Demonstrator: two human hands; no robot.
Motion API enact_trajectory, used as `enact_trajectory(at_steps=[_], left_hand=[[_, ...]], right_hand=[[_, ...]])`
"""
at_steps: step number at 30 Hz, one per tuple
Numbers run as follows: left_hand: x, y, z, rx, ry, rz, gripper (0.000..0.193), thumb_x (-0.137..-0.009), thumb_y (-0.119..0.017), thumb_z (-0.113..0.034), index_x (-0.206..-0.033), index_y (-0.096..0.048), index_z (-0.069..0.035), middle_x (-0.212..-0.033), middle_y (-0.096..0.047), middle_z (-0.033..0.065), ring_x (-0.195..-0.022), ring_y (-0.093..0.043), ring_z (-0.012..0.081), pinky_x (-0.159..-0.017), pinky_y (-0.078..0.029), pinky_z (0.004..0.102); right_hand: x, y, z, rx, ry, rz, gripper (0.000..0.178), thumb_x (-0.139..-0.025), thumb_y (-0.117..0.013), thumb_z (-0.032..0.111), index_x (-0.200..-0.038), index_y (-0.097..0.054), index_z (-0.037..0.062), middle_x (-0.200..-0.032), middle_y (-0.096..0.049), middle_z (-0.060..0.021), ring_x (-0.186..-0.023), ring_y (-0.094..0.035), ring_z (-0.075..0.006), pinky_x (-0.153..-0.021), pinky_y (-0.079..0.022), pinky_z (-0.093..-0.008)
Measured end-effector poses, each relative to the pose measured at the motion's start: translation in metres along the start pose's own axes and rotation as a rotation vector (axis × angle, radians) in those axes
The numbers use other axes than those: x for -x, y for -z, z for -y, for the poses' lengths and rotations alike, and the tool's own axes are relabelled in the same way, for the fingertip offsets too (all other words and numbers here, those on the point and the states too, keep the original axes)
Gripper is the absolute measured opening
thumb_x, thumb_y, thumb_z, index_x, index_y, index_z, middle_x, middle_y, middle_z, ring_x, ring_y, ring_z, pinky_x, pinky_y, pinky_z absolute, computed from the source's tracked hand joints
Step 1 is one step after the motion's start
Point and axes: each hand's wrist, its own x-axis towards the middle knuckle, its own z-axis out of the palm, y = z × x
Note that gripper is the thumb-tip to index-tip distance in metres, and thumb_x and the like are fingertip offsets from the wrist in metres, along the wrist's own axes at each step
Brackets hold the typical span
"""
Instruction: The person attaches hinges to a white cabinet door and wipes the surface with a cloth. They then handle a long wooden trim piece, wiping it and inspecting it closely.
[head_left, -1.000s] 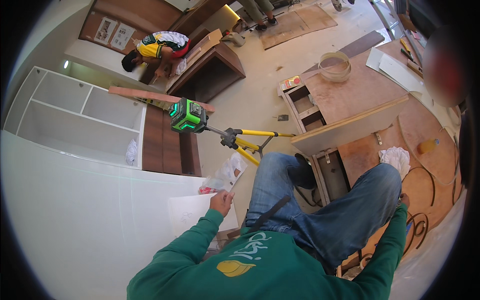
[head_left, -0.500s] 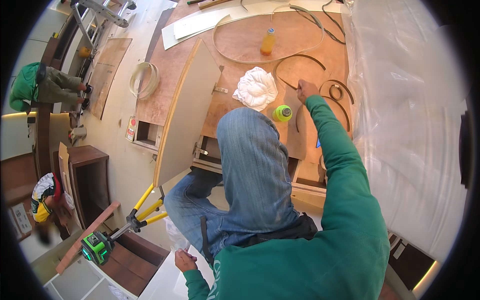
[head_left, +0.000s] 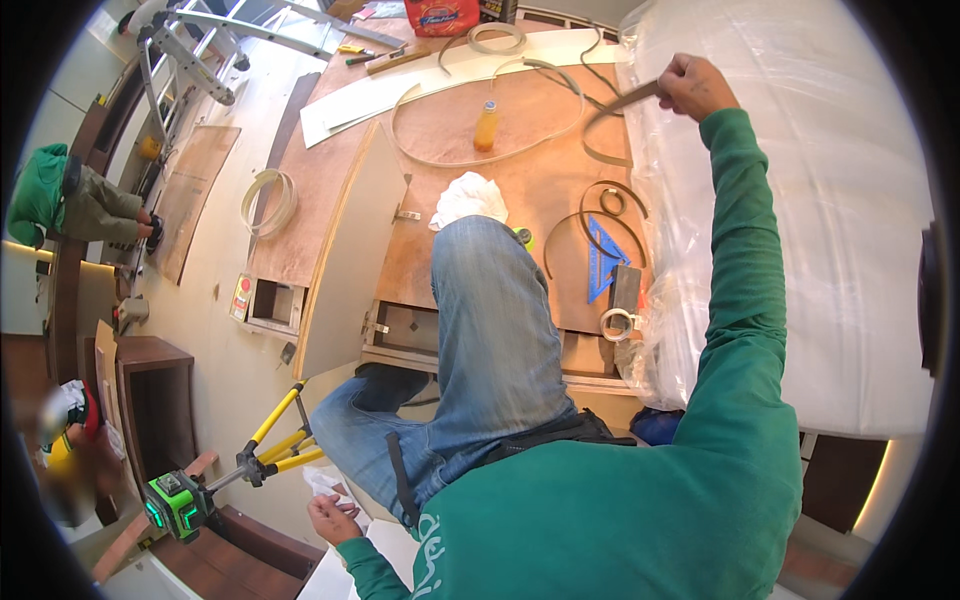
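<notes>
My right hand [head_left: 697, 88] is raised at the upper right, above plastic sheeting, its fingers closed on one end of a brown edge-banding strip [head_left: 632, 98]. From there the strip curls down over the wooden panel. Low on the left, my left hand [head_left: 333, 519] has its fingers curled together near white plastic; what they hold, if anything, cannot be made out. Beyond my knee, a brown coil [head_left: 612, 203] and curved strips rest beside a blue speed square [head_left: 606, 260]. A roll of tape [head_left: 617, 323] lies just nearer.
A cabinet door [head_left: 345, 255] stands upright on hinges left of my knee. Behind it are a white cloth [head_left: 468, 200] and a bottle of orange drink [head_left: 486, 127]. A green laser level [head_left: 178, 503] sits on a yellow tripod [head_left: 272, 440]. Two people work at the far left.
My right hand has lifted the brown strip off the panel, moving it up and to the right. The view has shifted, uncovering the blue square. My left hand stays low.
</notes>
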Motion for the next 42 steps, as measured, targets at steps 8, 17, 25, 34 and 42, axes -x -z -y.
enact_trajectory(at_steps=[8,17,25,34,42], left_hand=[[-0.027,0.013,-0.015,-0.176,-0.191,0.005,0.033,-0.111,-0.053,-0.027,-0.084,-0.049,-0.007,-0.071,-0.057,0.0055,-0.053,-0.056,0.014,-0.051,-0.049,0.0281],[-0.019,0.016,-0.114,0.301,-0.374,-0.139,0.016,-0.108,-0.067,-0.021,-0.109,-0.064,-0.005,-0.09,-0.071,0.0065,-0.066,-0.06,0.0099,-0.063,-0.055,0.0231],[0.003,0.019,-0.172,0.539,-0.897,-0.058,0.018,-0.112,-0.056,-0.015,-0.105,-0.061,0.0,-0.076,-0.062,0.006,-0.064,-0.059,0.0114,-0.061,-0.052,0.0242],[0.079,-0.003,-0.303,0.585,-0.868,0.172,0.073,-0.09,-0.088,-0.033,-0.142,-0.053,0.004,-0.132,-0.066,0.0185,-0.088,-0.07,0.0156,-0.072,-0.062,0.0241],[0.08,0.026,-0.319,0.657,-0.65,0.341,0.048,-0.09,-0.089,-0.02,-0.126,-0.068,0.004,-0.095,-0.073,0.008,-0.076,-0.067,0.0103,-0.067,-0.056,0.0223]], right_hand=[[0.063,0.098,0.085,-0.412,0.177,0.0,0.024,-0.1,-0.069,0.031,-0.104,-0.07,0.0074,-0.099,-0.078,-0.0065,-0.086,-0.078,-0.0147,-0.082,-0.062,-0.0291],[0.108,0.087,0.18,-0.489,0.404,0.031,0.035,-0.103,-0.07,0.035,-0.118,-0.073,0.0034,-0.1,-0.076,-0.0046,-0.087,-0.075,-0.0132,-0.086,-0.061,-0.0295],[0.166,0.068,0.237,-0.705,0.659,0.053,0.034,-0.107,-0.063,0.025,-0.133,-0.07,0.0036,-0.103,-0.073,-0.0056,-0.09,-0.069,-0.0119,-0.088,-0.058,-0.0288],[0.267,-0.001,0.314,-0.884,1.007,0.341,0.051,-0.103,-0.068,0.016,-0.149,-0.056,-0.0031,-0.094,-0.061,-0.0009,-0.069,-0.058,-0.0047,-0.06,-0.049,-0.0195],[0.341,-0.093,0.344,-1.066,0.804,0.942,0.045,-0.097,-0.079,0.007,-0.135,-0.055,0.0009,-0.091,-0.071,-0.0025,-0.083,-0.066,-0.0046,-0.071,-0.053,-0.0216]])
